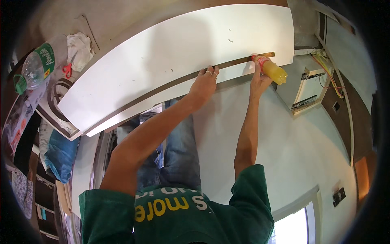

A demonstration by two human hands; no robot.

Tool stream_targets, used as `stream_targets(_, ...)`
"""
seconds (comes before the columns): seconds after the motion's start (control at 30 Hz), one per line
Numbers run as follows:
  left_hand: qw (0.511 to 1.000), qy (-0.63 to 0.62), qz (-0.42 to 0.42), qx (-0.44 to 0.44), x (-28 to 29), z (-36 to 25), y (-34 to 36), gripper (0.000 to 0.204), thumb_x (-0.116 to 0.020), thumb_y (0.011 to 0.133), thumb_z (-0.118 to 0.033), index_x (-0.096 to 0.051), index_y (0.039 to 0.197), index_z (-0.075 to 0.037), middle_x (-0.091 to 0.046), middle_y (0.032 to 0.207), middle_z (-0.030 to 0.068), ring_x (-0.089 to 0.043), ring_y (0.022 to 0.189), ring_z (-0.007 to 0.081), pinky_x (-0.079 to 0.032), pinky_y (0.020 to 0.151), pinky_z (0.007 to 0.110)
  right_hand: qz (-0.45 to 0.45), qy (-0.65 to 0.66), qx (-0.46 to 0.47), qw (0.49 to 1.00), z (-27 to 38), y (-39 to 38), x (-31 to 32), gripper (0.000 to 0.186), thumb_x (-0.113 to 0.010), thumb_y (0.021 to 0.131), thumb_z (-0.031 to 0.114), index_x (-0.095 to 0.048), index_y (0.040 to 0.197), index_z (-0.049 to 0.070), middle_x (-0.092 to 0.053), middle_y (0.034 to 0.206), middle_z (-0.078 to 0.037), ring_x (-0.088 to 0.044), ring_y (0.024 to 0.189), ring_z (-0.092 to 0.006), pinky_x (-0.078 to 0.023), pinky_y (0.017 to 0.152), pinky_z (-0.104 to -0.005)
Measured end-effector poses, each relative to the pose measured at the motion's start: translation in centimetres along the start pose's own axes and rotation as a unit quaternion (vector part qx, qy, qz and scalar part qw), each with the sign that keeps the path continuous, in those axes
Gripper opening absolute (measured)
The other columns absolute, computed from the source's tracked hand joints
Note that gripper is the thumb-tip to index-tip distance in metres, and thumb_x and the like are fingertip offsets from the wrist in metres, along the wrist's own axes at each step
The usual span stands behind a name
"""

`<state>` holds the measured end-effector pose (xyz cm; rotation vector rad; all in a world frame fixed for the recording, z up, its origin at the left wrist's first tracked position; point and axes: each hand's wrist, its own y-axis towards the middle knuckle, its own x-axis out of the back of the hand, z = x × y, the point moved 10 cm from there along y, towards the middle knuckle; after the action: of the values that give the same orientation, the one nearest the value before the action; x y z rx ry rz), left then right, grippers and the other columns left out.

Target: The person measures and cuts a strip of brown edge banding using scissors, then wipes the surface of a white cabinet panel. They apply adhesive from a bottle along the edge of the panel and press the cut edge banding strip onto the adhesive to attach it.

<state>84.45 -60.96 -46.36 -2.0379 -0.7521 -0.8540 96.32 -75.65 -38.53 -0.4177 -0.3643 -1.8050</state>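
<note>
A long white panel stretches across the view, and a narrow dark brown strip runs lengthwise along it near its close edge. My left hand is closed at the strip's middle, fingers bent over it. To the right, my right hand grips a small clear plastic bottle of yellow liquid with a red-and-white label. The bottle is tilted, its narrow end against the strip close to the strip's right end. Whether liquid is coming out cannot be seen.
At the left lie a large empty-looking plastic bottle with a green label, red scissors, a crumpled white cloth and a coil of brown edging. A white box with metal runners and loose coloured wires are at the right.
</note>
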Motion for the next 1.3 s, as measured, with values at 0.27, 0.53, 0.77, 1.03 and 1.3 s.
stream_targets(0.27, 1.0, 0.015, -0.015, 0.019, -0.4, 0.0, 0.5, 0.032, -0.061, 0.084, -0.012, -0.068, 0.111, 0.002, -0.04, 0.141, 0.0134, -0.04, 0.129, 0.0296, -0.043, 0.104, 0.043, -0.013, -0.126, 0.083, 0.988, 1.6, -1.3, -0.1, 0.01, -0.061, 0.084, -0.005, -0.058, 0.092, -0.001, -0.063, 0.09, -0.008, -0.062, 0.09, -0.0196, -0.048, 0.085, -0.03)
stream_targets(0.53, 0.999, -0.012, -0.03, 0.031, 0.3, -0.9, 1.3, 0.034, -0.054, 0.087, -0.011, -0.062, 0.113, 0.009, -0.042, 0.139, 0.0163, -0.043, 0.126, 0.031, -0.042, 0.103, 0.042, 0.032, -0.102, 0.022, 0.994, 0.8, -3.4, -1.2, 0.019, -0.067, 0.084, 0.0, -0.061, 0.102, -0.003, -0.064, 0.101, -0.01, -0.06, 0.096, -0.0223, -0.046, 0.091, -0.0338)
stream_targets(0.77, 0.999, -0.015, -0.037, 0.011, 0.6, -0.9, 0.9, 0.034, -0.054, 0.086, -0.012, -0.064, 0.111, 0.008, -0.043, 0.136, 0.0146, -0.042, 0.126, 0.0316, -0.041, 0.104, 0.042, 0.101, -0.064, -0.031, 0.992, -0.9, -5.0, -2.9, 0.041, -0.073, 0.082, 0.003, -0.053, 0.117, -0.004, -0.056, 0.117, -0.014, -0.055, 0.108, -0.023, -0.045, 0.094, -0.0343)
stream_targets(1.03, 0.999, -0.023, -0.027, 0.022, 0.0, -0.6, 1.2, 0.034, -0.053, 0.087, -0.011, -0.063, 0.114, 0.007, -0.044, 0.135, 0.0139, -0.041, 0.128, 0.0317, -0.039, 0.106, 0.043, 0.079, -0.131, 0.043, 0.987, -0.2, -6.3, -3.4, 0.033, -0.072, 0.083, 0.005, -0.057, 0.112, -0.004, -0.057, 0.118, -0.014, -0.055, 0.109, -0.026, -0.044, 0.094, -0.0362)
stream_targets(1.3, 0.999, -0.021, -0.041, 0.017, 0.3, -0.6, 1.1, 0.036, -0.054, 0.085, -0.01, -0.062, 0.116, 0.007, -0.044, 0.136, 0.0145, -0.042, 0.127, 0.0328, -0.039, 0.106, 0.042, 0.091, -0.194, 0.105, 0.971, 1.1, -5.8, -4.0, 0.029, -0.072, 0.082, 0.003, -0.06, 0.107, -0.004, -0.06, 0.11, -0.012, -0.057, 0.103, -0.0234, -0.044, 0.094, -0.0356)
